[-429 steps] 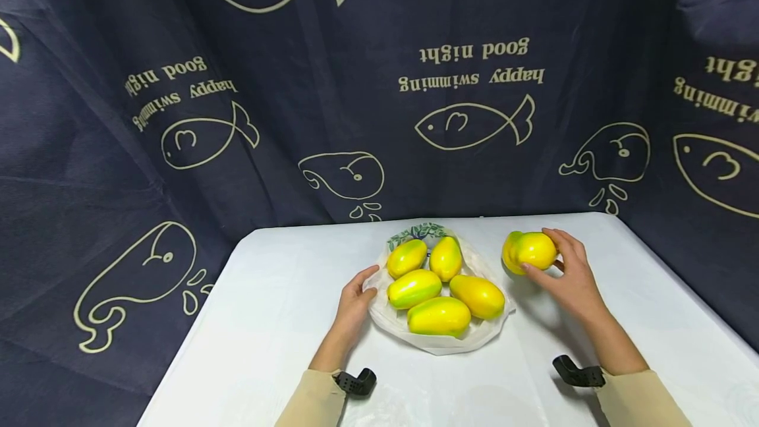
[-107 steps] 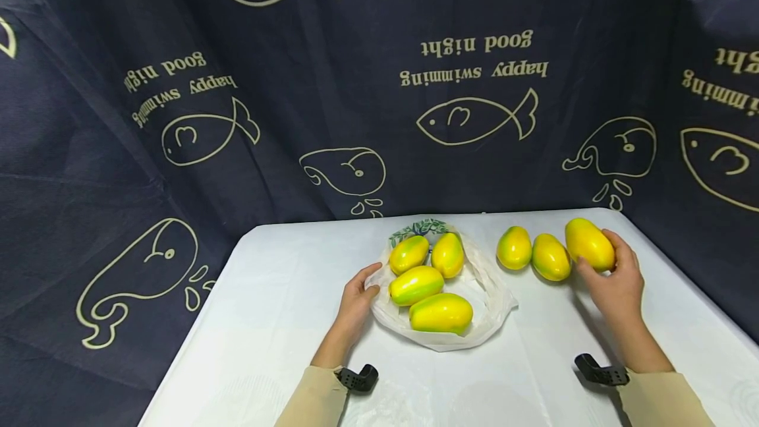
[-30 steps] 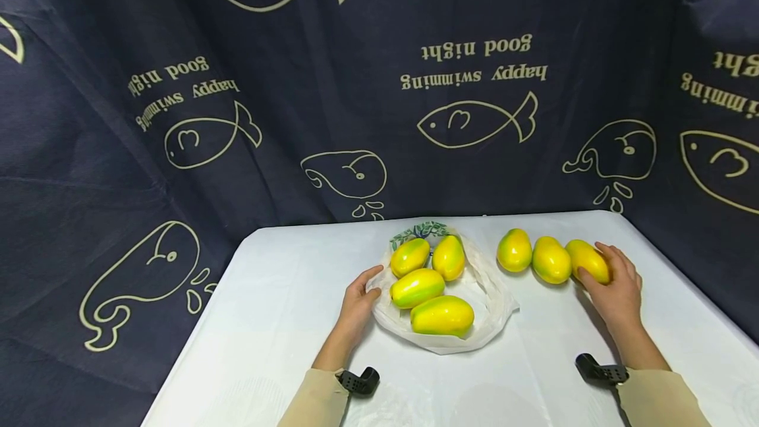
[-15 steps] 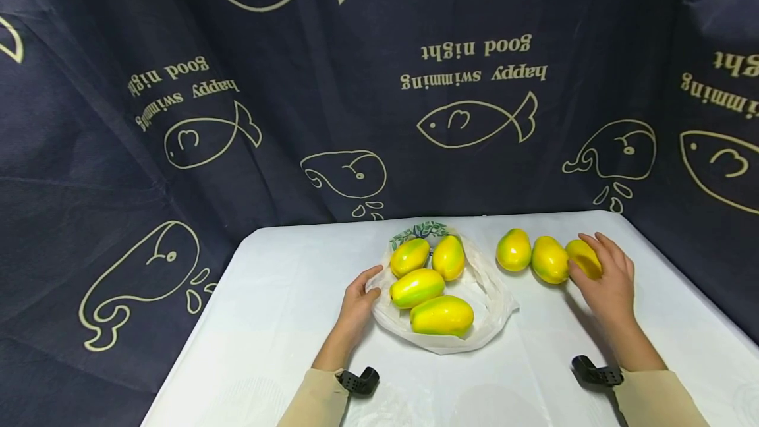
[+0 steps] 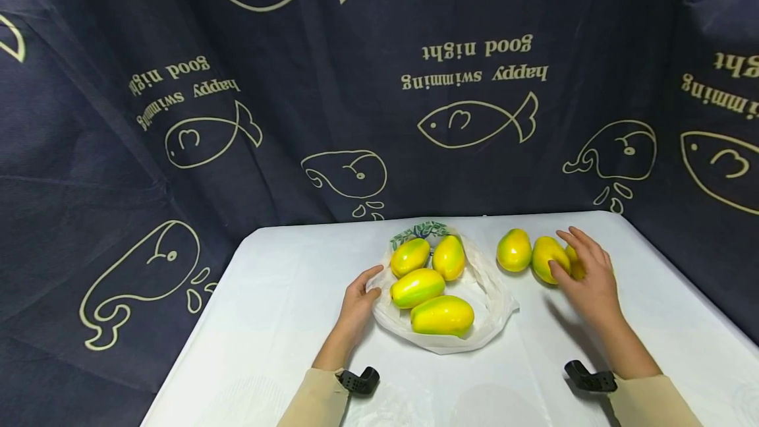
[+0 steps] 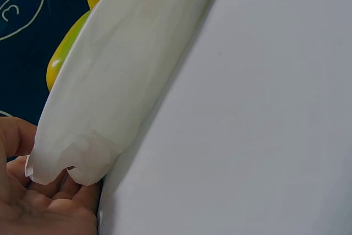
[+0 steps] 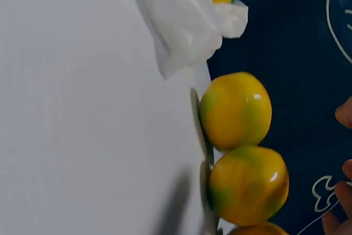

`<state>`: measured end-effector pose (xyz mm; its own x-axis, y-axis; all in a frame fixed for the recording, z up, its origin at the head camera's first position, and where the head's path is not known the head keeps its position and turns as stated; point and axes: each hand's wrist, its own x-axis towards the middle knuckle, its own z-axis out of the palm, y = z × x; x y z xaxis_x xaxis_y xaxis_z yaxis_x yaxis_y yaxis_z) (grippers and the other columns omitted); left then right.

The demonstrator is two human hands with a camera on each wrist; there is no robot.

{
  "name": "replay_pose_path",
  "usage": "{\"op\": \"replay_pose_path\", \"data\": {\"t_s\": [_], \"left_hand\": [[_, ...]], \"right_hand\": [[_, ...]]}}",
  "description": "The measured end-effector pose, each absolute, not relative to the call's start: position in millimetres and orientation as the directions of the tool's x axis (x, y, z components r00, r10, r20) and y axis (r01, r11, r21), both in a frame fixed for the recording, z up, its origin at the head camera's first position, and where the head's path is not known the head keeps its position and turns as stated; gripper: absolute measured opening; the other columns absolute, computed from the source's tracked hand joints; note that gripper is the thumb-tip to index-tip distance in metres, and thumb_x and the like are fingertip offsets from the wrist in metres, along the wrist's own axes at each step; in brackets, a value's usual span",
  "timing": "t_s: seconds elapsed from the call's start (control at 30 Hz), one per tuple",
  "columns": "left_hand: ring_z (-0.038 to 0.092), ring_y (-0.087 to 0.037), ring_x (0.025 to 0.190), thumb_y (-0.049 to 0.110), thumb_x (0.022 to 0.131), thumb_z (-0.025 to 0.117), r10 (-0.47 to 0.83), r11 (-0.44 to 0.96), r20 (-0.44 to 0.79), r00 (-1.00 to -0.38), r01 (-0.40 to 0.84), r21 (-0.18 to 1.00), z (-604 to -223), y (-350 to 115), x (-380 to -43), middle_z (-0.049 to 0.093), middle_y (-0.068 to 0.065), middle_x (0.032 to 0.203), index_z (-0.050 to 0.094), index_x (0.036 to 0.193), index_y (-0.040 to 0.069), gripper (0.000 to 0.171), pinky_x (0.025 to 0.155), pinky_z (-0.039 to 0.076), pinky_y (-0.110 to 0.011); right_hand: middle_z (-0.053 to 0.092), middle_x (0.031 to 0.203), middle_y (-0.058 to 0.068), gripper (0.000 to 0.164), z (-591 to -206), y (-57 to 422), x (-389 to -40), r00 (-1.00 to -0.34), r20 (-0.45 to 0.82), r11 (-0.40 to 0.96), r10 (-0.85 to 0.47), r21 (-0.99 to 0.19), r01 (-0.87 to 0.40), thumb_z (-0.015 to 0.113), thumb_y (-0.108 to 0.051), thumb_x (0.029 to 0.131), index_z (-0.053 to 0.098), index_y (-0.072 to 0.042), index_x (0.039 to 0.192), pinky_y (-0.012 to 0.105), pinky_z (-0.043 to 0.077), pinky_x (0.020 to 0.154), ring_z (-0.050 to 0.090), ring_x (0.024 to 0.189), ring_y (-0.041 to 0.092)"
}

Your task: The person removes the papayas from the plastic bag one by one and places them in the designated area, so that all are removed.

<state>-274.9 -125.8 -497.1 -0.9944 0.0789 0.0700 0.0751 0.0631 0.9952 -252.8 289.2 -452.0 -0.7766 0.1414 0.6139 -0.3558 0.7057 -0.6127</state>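
A white plastic bag (image 5: 497, 312) lies with its mouth spread on the table, holding several yellow-green papayas, among them a front papaya (image 5: 442, 316). My left hand (image 5: 354, 308) holds the bag's left rim; in the left wrist view the bag's edge (image 6: 71, 160) runs between thumb and fingers. Right of the bag, three papayas stand in a row: a left papaya (image 5: 514, 250), a middle papaya (image 5: 544, 257) and a right papaya (image 5: 575, 267). My right hand (image 5: 593, 290) is above the right two, fingers spread and empty, partly hiding them. Its fingertips show at the right wrist view's edge.
A white-covered table (image 5: 284, 321) carries everything. Behind it hangs a dark blue curtain (image 5: 332, 97) with fish and whale drawings. Black straps with cameras sit on both wrists, such as the left wrist camera (image 5: 358, 382).
Over the longer span, papayas left the bag and joined the row at right. In the last second, my right hand let go of the right papaya and moved left. The left hand stays put.
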Motion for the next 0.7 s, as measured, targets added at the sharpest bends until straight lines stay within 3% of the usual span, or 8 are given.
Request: {"op": "replay_pose_path", "data": {"t_s": [0.13,0.2,0.3,0.37,0.43,0.5,0.7], "left_hand": [[0.034,-0.033,0.149,0.002,0.095,0.049,0.079,0.067,0.075,-0.994,0.081,0.995,-497,-126,-275,0.043,-0.015,0.157,0.052,0.143,0.008,0.049,0.123,0.027,-0.052],[0.034,-0.033,0.149,0.001,0.095,0.049,0.076,0.071,0.076,-0.994,0.081,0.994,-498,-126,-276,0.043,-0.015,0.156,0.052,0.143,0.007,0.049,0.123,0.027,-0.051],[0.033,-0.033,0.149,0.001,0.094,0.048,0.074,0.076,0.08,-0.994,0.086,0.993,-499,-126,-277,0.043,-0.015,0.157,0.052,0.144,0.007,0.05,0.124,0.027,-0.051],[0.033,-0.033,0.149,0.0,0.094,0.048,0.069,0.078,0.077,-0.995,0.082,0.994,-500,-126,-277,0.043,-0.015,0.157,0.052,0.144,0.007,0.05,0.124,0.026,-0.051],[0.033,-0.034,0.149,0.0,0.094,0.048,0.07,0.077,0.078,-0.994,0.083,0.994,-500,-126,-278,0.043,-0.015,0.157,0.052,0.144,0.007,0.05,0.124,0.026,-0.052],[0.034,-0.034,0.149,0.0,0.094,0.048,0.071,0.082,0.082,-0.994,0.088,0.993,-500,-126,-277,0.043,-0.016,0.156,0.052,0.144,0.007,0.05,0.124,0.026,-0.052],[0.034,-0.032,0.149,0.001,0.094,0.049,0.071,0.083,0.082,-0.994,0.088,0.993,-498,-126,-276,0.044,-0.014,0.156,0.054,0.142,0.009,0.049,0.124,0.026,-0.051]], "right_hand": [[0.041,0.154,0.019,0.063,-447,281,-251,-0.777,0.621,0.688,0.106,-0.61,-0.394,0.072,-0.002,0.083,0.054,-0.012,0.143,0.064,0.025,0.114,0.035,0.14,0.05],[0.041,0.155,0.019,0.064,-444,276,-250,-0.777,0.624,0.676,0.09,-0.611,-0.412,0.072,-0.002,0.083,0.054,-0.013,0.143,0.059,0.025,0.117,0.035,0.142,0.045],[0.042,0.154,0.017,0.066,-441,271,-249,-0.776,0.628,0.664,0.062,-0.606,-0.438,0.073,-0.001,0.083,0.053,-0.015,0.144,0.029,0.027,0.119,0.035,0.146,0.019],[0.044,0.152,0.018,0.066,-440,267,-249,-0.775,0.631,0.65,0.039,-0.605,-0.46,0.074,0.0,0.082,0.053,-0.014,0.144,0.01,0.027,0.11,0.034,0.14,-0.001],[0.046,0.15,0.018,0.066,-438,264,-248,-0.774,0.633,0.636,0.016,-0.604,-0.48,0.075,0.001,0.081,0.054,-0.013,0.143,-0.002,0.027,0.099,0.033,0.131,-0.016],[0.048,0.147,0.019,0.066,-437,260,-247,-0.773,0.634,0.611,-0.013,-0.608,-0.508,0.075,0.004,0.08,0.055,-0.01,0.142,-0.005,0.03,0.093,0.034,0.124,-0.021],[0.052,0.141,0.018,0.066,-439,252,-245,-0.795,0.598,0.567,-0.103,-0.622,-0.541,0.076,0.003,0.081,0.054,-0.008,0.142,-0.004,0.034,0.092,0.041,0.12,-0.017]]}}
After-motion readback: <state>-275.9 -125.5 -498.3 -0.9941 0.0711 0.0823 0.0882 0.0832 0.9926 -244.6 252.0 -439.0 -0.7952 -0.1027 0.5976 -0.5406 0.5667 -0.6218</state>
